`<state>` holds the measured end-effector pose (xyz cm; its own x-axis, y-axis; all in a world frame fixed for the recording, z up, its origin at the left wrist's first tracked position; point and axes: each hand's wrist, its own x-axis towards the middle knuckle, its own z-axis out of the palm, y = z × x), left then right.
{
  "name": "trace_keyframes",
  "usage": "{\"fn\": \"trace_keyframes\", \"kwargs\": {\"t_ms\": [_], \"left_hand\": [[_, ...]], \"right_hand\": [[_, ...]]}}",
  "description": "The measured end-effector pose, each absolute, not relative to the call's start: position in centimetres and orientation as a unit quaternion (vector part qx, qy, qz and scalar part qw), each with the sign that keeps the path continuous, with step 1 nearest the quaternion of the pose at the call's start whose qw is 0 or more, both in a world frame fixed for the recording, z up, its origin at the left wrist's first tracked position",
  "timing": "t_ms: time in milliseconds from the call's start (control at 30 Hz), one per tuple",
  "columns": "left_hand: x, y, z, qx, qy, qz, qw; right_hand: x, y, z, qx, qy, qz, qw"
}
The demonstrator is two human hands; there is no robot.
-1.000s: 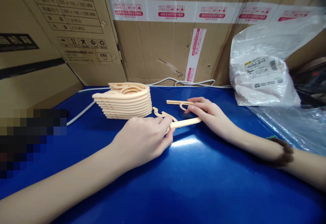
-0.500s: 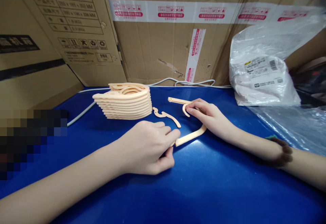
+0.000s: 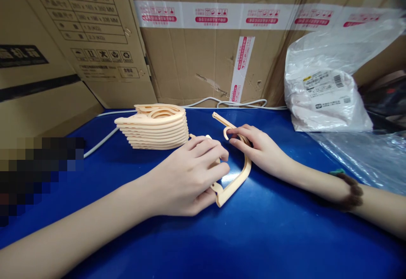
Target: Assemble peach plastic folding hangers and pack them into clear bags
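Observation:
A cream plastic folding hanger (image 3: 236, 181) lies on the blue table, its curved arm bent towards me. My right hand (image 3: 258, 143) is closed around its middle beside the small hook (image 3: 226, 133). My left hand (image 3: 193, 175) is curled at the near end, gripping a cream hanger piece (image 3: 215, 186) that meets the end of the arm. Most of that piece is hidden by my fingers. Behind my left knuckles, only bits of a loose cream hanger arm (image 3: 192, 136) show. A neat stack of folded cream hangers (image 3: 152, 131) stands left of it.
Cardboard boxes (image 3: 190, 59) wall off the back and left. A white cable (image 3: 206, 100) runs along the table's rear edge. At the right stand a white plastic parcel bag (image 3: 326, 97) and clear plastic film (image 3: 358, 156).
My right hand has turned the hanger, so its near end swung towards me and its far end pointed further back. My left fingers have lifted and spread over the loose arm, covering most of it.

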<state>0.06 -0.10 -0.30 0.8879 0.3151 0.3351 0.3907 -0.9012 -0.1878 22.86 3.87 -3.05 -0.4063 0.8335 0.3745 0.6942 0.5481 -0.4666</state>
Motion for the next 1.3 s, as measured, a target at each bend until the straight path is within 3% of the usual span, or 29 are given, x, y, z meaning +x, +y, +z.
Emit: {"fn": "trace_keyframes", "kwargs": {"t_ms": [633,900,1300], "left_hand": [[0.23,0.13,-0.46,-0.950,-0.191,-0.205,0.137],[0.18,-0.23,-0.30,-0.975,-0.147,-0.167,0.027],[0.04,0.04,-0.62,-0.966,-0.195,-0.171,0.022]], "right_hand": [[22.90,3.94,-3.17,-0.450,-0.831,0.122,0.304],[23.04,3.84,-3.19,-0.450,-0.831,0.129,0.302],[22.58,2.96,-2.21,-0.380,-0.872,0.110,0.288]]}}
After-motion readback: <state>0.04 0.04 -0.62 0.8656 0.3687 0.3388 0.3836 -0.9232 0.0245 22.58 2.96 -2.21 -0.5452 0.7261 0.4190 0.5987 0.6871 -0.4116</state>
